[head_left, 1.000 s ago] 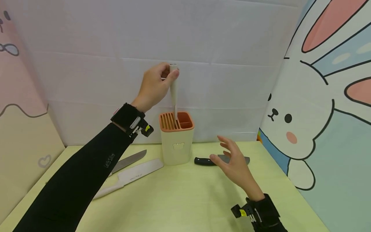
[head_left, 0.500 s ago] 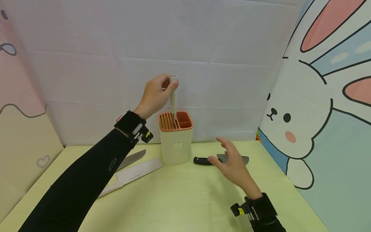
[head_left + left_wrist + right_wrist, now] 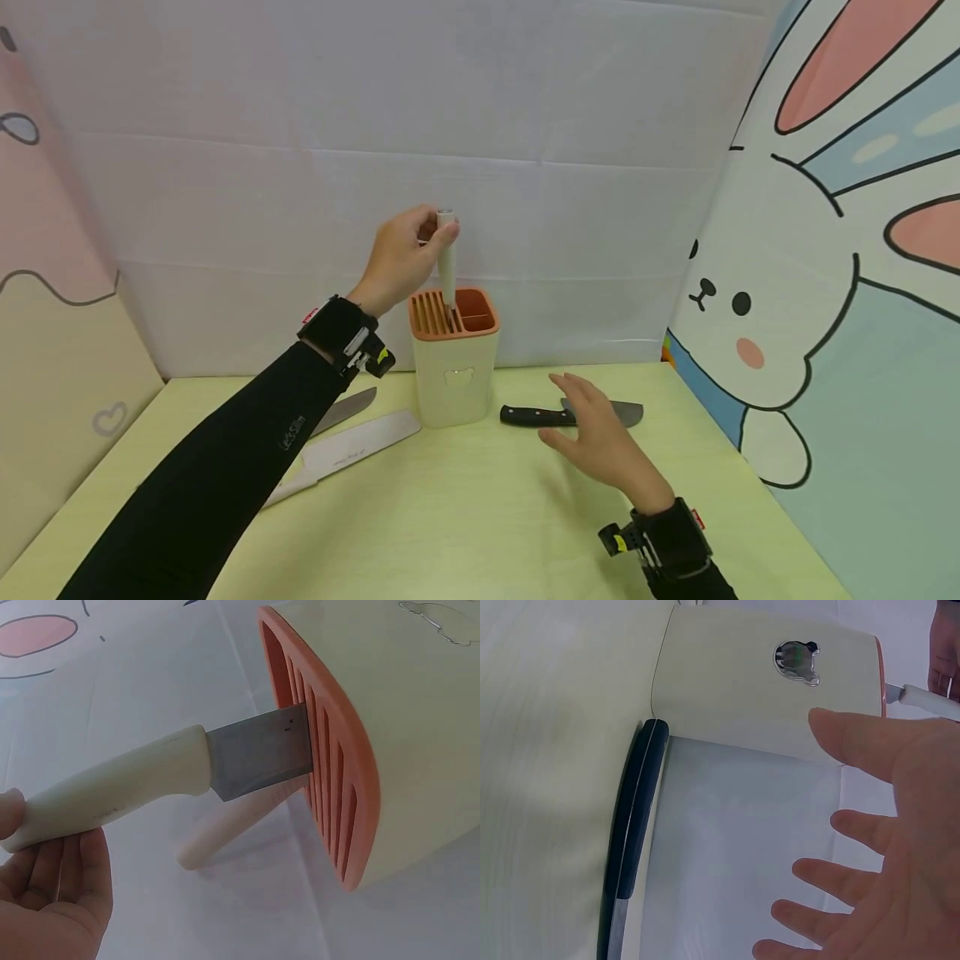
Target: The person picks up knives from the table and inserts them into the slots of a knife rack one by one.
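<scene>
My left hand (image 3: 401, 258) pinches the end of a cream knife handle (image 3: 447, 258) between thumb and fingers. In the left wrist view the blade of this knife (image 3: 259, 750) stands partly inside a slot of the knife holder (image 3: 456, 387), a cream box with an orange slotted top. Another pale handle (image 3: 225, 832) slants out of the holder behind it. My right hand (image 3: 596, 433), fingers spread and holding nothing, hovers by a black-handled knife (image 3: 532, 417) lying right of the holder. In the right wrist view its black handle (image 3: 641, 810) lies apart from my fingers.
Left of the holder lies a broad white-handled cleaver (image 3: 363, 442). Behind that shows a second knife blade (image 3: 348, 410), its handle hidden by my left sleeve. The pale yellow table (image 3: 450, 533) meets a white back sheet (image 3: 585, 250) and a rabbit-printed side panel (image 3: 750, 358).
My left hand has come down with the knife, whose blade now sits deeper in the slot. My right hand has lowered slightly, and more of the black handle shows.
</scene>
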Action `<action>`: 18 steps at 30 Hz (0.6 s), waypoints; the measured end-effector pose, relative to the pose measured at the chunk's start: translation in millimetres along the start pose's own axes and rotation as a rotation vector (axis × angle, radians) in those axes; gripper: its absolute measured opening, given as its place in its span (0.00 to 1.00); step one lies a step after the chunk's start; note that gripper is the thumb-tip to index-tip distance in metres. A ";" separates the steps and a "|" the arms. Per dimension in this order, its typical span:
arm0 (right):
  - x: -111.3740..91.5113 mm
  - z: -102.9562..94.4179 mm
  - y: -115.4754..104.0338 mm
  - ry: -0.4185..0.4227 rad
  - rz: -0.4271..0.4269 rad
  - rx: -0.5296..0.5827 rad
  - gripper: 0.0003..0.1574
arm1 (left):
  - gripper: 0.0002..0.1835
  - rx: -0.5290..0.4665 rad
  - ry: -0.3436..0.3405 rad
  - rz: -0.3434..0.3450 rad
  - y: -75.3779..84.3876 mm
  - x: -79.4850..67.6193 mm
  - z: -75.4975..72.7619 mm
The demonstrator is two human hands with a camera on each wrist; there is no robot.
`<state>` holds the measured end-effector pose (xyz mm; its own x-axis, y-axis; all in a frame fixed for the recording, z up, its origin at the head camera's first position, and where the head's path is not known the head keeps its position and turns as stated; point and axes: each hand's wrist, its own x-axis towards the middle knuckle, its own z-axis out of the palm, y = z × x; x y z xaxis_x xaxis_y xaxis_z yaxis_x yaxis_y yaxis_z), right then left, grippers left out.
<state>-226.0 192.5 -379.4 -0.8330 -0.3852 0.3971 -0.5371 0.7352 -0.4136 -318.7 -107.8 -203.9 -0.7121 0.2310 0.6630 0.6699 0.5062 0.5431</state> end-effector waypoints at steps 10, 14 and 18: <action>-1.5 1.7 0.9 -0.036 0.030 -0.028 0.49 | 0.14 -0.005 -0.009 -0.035 -9.3 -3.7 3.1; -1.5 2.5 1.1 -0.035 0.032 -0.032 0.49 | 0.14 0.000 -0.013 -0.049 -13.3 -4.3 3.9; -1.6 3.2 2.0 -0.032 0.036 -0.034 0.49 | 0.14 0.007 -0.022 -0.055 -17.7 -4.9 4.6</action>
<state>-226.1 192.8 -383.5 -0.8556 -0.3755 0.3564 -0.5028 0.7668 -0.3990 -328.0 -114.0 -219.1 -0.7524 0.2209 0.6205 0.6280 0.5246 0.5748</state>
